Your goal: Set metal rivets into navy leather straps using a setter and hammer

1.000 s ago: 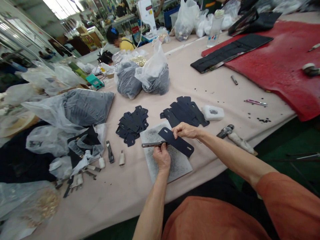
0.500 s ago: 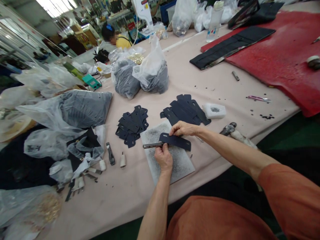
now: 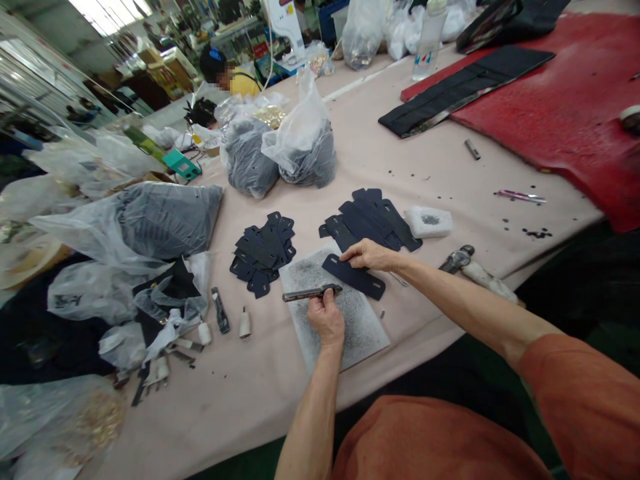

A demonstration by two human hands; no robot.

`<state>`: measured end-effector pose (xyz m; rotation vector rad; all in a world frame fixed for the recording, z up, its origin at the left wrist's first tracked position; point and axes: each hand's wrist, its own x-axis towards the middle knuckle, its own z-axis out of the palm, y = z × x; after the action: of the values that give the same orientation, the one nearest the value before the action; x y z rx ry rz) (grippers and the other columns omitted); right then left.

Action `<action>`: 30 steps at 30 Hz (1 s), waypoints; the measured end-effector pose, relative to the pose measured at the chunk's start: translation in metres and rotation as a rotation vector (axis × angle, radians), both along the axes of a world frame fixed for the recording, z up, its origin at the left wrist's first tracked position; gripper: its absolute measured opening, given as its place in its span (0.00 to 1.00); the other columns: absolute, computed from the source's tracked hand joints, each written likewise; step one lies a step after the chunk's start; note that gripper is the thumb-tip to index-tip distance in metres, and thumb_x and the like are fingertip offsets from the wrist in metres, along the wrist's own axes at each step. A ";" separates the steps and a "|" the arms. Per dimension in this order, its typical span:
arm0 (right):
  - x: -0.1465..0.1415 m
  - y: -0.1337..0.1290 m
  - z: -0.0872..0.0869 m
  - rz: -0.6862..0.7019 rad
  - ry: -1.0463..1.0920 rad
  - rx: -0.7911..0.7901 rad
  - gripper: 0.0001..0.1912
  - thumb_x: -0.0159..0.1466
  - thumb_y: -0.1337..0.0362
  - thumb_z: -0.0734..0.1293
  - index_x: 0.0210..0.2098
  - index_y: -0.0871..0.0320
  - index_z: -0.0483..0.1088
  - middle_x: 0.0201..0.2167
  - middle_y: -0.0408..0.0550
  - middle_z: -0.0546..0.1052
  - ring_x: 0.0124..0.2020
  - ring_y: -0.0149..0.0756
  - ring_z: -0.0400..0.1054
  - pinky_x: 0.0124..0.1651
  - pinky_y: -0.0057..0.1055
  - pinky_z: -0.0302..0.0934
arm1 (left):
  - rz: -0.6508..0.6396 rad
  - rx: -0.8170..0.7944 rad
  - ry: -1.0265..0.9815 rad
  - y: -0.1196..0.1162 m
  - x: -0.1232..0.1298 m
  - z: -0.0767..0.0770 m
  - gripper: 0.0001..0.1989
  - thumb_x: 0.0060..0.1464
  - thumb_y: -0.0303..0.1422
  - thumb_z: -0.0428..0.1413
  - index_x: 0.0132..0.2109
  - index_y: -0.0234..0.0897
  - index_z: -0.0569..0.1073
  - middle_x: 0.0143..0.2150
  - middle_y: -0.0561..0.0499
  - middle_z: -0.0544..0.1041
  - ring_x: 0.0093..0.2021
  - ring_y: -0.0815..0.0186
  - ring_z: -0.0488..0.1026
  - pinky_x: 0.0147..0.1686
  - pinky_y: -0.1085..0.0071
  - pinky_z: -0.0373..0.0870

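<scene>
My left hand (image 3: 327,321) is closed around a dark metal punch (image 3: 303,295), held level with its narrower tip pointing right. Between the fingers of my right hand (image 3: 369,255) is the upper edge of a dark navy strip (image 3: 354,276) with a slot near each end. Both hands are over a white board (image 3: 363,330) speckled with black marks. The punch tip lies just left of the strip. A fanned pile of similar strips (image 3: 263,255) rests left of the board, and another stack of strips (image 3: 373,221) sits beyond it.
A speckled white block (image 3: 435,230) stands beside the far stack. To the right lie a hammer (image 3: 456,260), a pink pen (image 3: 523,196) and a red sheet (image 3: 530,100). Filled plastic bags (image 3: 305,147) and hand tools (image 3: 220,310) occupy the left and back. A person (image 3: 245,81) is in the background.
The punch's tip, earlier hidden at the strip, now shows clear of it. The strip has shifted slightly right and down in my right hand.
</scene>
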<state>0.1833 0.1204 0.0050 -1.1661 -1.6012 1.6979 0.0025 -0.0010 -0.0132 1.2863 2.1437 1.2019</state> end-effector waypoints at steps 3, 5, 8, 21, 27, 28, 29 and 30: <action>0.000 0.000 -0.002 0.002 0.013 0.008 0.22 0.47 0.70 0.66 0.41 0.60 0.81 0.32 0.44 0.81 0.33 0.33 0.70 0.37 0.26 0.62 | -0.013 0.003 -0.011 0.000 0.000 0.000 0.15 0.56 0.42 0.53 0.34 0.35 0.76 0.32 0.43 0.81 0.35 0.56 0.78 0.35 0.65 0.70; -0.001 -0.001 -0.002 0.003 0.020 0.011 0.22 0.47 0.71 0.66 0.41 0.60 0.81 0.32 0.43 0.81 0.33 0.33 0.70 0.37 0.26 0.62 | -0.012 0.006 -0.005 0.000 0.001 0.001 0.15 0.56 0.42 0.53 0.34 0.35 0.76 0.32 0.42 0.81 0.35 0.56 0.79 0.35 0.65 0.71; -0.001 -0.002 0.001 0.006 0.029 -0.004 0.22 0.48 0.71 0.65 0.42 0.62 0.80 0.30 0.44 0.80 0.32 0.32 0.70 0.36 0.26 0.61 | -0.004 0.007 0.015 0.000 0.001 0.001 0.15 0.56 0.42 0.52 0.33 0.35 0.76 0.32 0.42 0.81 0.35 0.56 0.78 0.36 0.64 0.71; -0.006 -0.009 -0.005 -0.096 0.254 -0.270 0.31 0.46 0.74 0.68 0.51 0.60 0.74 0.46 0.52 0.80 0.41 0.36 0.73 0.36 0.25 0.62 | -0.006 0.016 -0.018 -0.002 0.000 -0.001 0.14 0.55 0.42 0.53 0.33 0.36 0.77 0.31 0.43 0.82 0.35 0.55 0.79 0.34 0.65 0.70; -0.006 -0.010 -0.003 -0.109 0.200 -0.241 0.31 0.46 0.72 0.69 0.52 0.61 0.73 0.46 0.53 0.79 0.42 0.37 0.73 0.39 0.27 0.64 | 0.013 0.008 0.000 -0.003 0.001 0.000 0.12 0.55 0.40 0.54 0.33 0.36 0.77 0.31 0.43 0.81 0.34 0.56 0.78 0.32 0.66 0.69; -0.007 -0.010 -0.001 -0.099 0.172 -0.222 0.31 0.45 0.71 0.70 0.51 0.61 0.74 0.45 0.53 0.80 0.42 0.37 0.72 0.40 0.28 0.64 | 0.012 0.004 -0.006 -0.003 0.002 0.000 0.12 0.55 0.39 0.54 0.32 0.36 0.77 0.31 0.43 0.81 0.34 0.56 0.78 0.32 0.66 0.69; -0.008 -0.011 0.001 -0.086 0.133 -0.207 0.30 0.45 0.70 0.70 0.49 0.62 0.74 0.43 0.52 0.80 0.41 0.38 0.73 0.40 0.29 0.64 | 0.009 0.002 -0.019 -0.003 0.002 0.000 0.12 0.55 0.39 0.54 0.32 0.36 0.77 0.31 0.43 0.81 0.34 0.56 0.78 0.32 0.66 0.69; -0.009 -0.011 0.003 -0.064 0.080 -0.191 0.28 0.45 0.70 0.70 0.47 0.62 0.75 0.40 0.50 0.80 0.39 0.37 0.73 0.40 0.30 0.64 | 0.005 0.002 -0.037 -0.004 0.002 0.001 0.12 0.55 0.39 0.54 0.33 0.36 0.77 0.31 0.42 0.81 0.34 0.56 0.78 0.33 0.66 0.69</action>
<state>0.1740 0.1089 0.0084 -1.2102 -1.3634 1.8633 0.0044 -0.0046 -0.0123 1.2505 2.1212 1.2203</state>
